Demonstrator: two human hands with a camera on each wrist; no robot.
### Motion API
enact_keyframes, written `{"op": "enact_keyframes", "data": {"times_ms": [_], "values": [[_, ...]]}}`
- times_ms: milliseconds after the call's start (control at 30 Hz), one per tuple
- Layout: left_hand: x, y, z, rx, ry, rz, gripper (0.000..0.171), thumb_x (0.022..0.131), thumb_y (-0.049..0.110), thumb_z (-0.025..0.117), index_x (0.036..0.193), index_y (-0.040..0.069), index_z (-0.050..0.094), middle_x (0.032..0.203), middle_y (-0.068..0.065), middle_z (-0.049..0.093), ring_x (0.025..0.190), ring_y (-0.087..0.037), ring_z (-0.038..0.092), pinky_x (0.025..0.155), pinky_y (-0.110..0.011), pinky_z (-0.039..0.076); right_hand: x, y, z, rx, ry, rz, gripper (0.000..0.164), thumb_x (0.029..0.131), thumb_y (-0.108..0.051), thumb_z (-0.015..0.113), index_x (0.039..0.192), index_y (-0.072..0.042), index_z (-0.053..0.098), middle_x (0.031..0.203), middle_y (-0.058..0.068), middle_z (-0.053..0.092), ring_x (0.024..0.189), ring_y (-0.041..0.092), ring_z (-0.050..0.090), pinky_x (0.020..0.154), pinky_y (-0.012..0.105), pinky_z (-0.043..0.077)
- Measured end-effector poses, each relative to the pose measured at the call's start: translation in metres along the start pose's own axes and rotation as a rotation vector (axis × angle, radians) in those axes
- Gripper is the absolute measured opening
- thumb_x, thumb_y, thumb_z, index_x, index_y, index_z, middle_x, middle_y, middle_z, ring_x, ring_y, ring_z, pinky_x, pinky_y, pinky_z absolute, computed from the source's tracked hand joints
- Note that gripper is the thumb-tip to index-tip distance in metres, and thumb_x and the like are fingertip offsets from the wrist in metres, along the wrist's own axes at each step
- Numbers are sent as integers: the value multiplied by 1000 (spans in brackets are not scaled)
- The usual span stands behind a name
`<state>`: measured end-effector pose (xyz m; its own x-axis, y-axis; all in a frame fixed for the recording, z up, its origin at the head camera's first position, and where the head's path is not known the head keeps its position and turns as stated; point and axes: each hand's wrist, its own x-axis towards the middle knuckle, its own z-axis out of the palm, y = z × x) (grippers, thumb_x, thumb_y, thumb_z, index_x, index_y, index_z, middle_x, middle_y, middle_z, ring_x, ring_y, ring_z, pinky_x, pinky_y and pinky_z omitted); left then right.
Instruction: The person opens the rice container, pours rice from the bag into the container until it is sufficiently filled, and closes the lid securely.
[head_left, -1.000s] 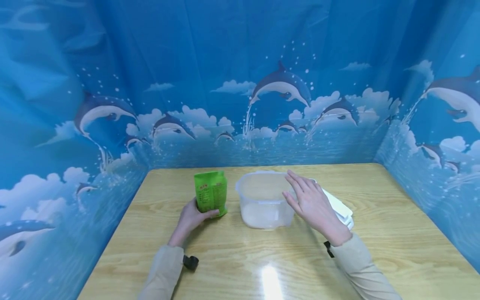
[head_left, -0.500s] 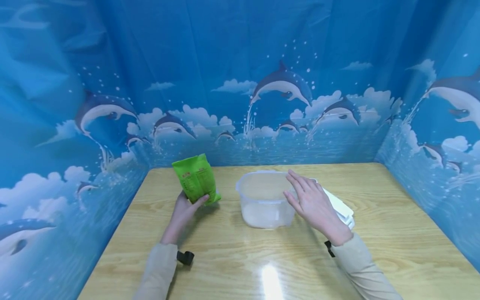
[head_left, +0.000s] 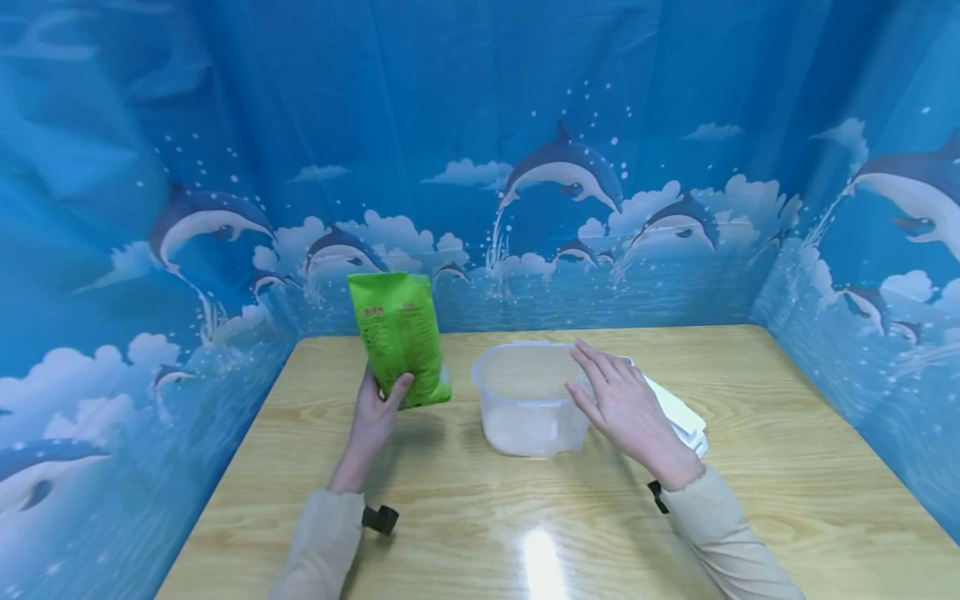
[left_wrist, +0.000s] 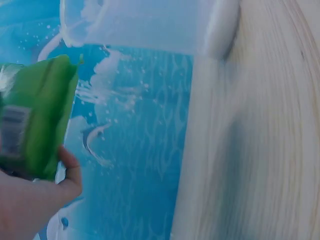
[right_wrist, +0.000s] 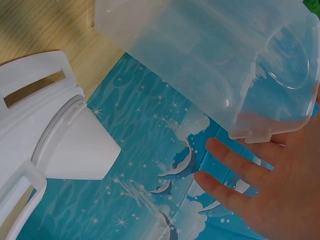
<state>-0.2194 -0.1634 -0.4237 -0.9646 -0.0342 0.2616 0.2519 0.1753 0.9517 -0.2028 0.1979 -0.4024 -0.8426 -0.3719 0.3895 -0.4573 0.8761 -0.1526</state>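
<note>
In the head view a green printed bag (head_left: 401,333) stands upright, raised off the wooden table at the left. My left hand (head_left: 375,412) grips it low down, thumb across its front. The left wrist view shows a barcode on the bag's side. A translucent plastic container (head_left: 525,429) sits open-topped in the middle, to the right of the bag. My right hand (head_left: 626,408) is at the container's right rim with fingers extended. In the right wrist view my right fingers (right_wrist: 240,165) are straight beside the rim; whether they press on it I cannot tell.
A white plastic lid (head_left: 678,408) with slotted flaps lies to the right of the container, partly behind the right hand. The wooden table (head_left: 465,533) is bounded by a blue dolphin-print curtain (head_left: 465,233) at the back and sides.
My left hand has raised the green bag, after tilting it to the left, and it now stands nearly upright and higher. The right hand and container have not moved.
</note>
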Motion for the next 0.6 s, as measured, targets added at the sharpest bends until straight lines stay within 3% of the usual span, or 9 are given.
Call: {"op": "enact_keyframes", "data": {"times_ms": [200, 300, 367, 433, 600], "values": [[-4, 6, 5, 4, 49, 29, 48, 104, 20, 57, 145, 0, 42, 125, -18, 59, 110, -13, 58, 96, -22, 46, 0, 0, -1, 0, 1, 0, 62, 107, -44, 45, 154, -4, 41, 160, 13, 38, 137, 41, 45, 114, 62, 34], [-4, 4, 7, 4, 44, 50, 44, 105, 24, 57, 138, -3, 48, 102, -10, 60, 88, -6, 57, 78, -18, 48, 1, 0, -1, 2, 1, 2, 62, 107, -45, 45, 154, -4, 41, 160, 13, 38, 138, 41, 45, 114, 62, 34], [-5, 4, 9, 2, 41, 62, 42, 104, 25, 57, 134, -4, 50, 95, -4, 58, 82, -5, 56, 73, -18, 47, 1, 0, 0, 2, 2, 1, 62, 107, -45, 45, 154, -4, 41, 160, 13, 38, 138, 41, 45, 114, 62, 34], [-6, 3, 10, -2, 35, 70, 41, 105, 26, 56, 132, -5, 52, 93, -4, 59, 80, -5, 56, 72, -19, 48, 0, 0, 0, 0, 3, 0, 62, 107, -45, 45, 153, -4, 41, 160, 13, 38, 138, 40, 44, 114, 61, 34], [-8, 5, 13, -25, 31, 57, 41, 106, 27, 55, 131, -4, 56, 111, -15, 67, 93, -6, 63, 86, -20, 52, 0, 1, 0, -7, 9, -6, 62, 107, -45, 45, 153, -4, 41, 160, 13, 38, 139, 40, 43, 114, 61, 35]]}}
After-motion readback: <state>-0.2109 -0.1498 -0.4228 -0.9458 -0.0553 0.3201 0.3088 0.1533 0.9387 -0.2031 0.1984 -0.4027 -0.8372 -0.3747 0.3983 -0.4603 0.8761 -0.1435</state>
